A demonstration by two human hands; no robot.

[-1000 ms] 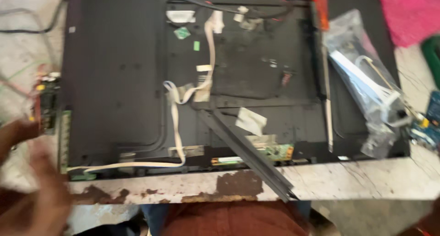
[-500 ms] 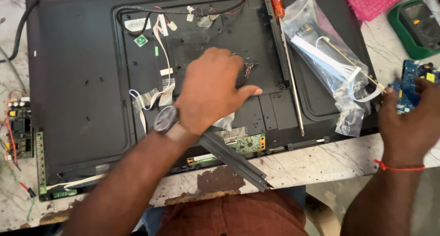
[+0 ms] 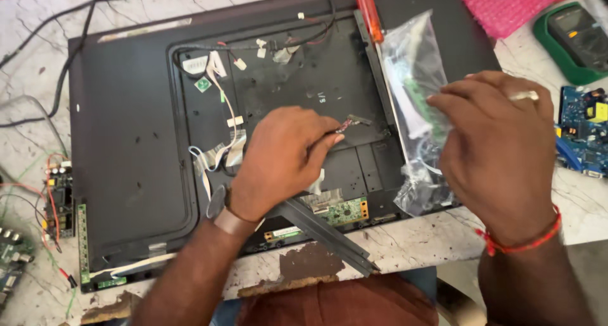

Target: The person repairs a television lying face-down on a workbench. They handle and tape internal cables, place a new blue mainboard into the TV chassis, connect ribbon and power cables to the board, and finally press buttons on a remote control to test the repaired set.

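Your left hand (image 3: 278, 161) now pinches a small wire connector (image 3: 345, 125) on the panel back (image 3: 126, 142); your right hand (image 3: 500, 149) moves onto the plastic bag (image 3: 411, 66).
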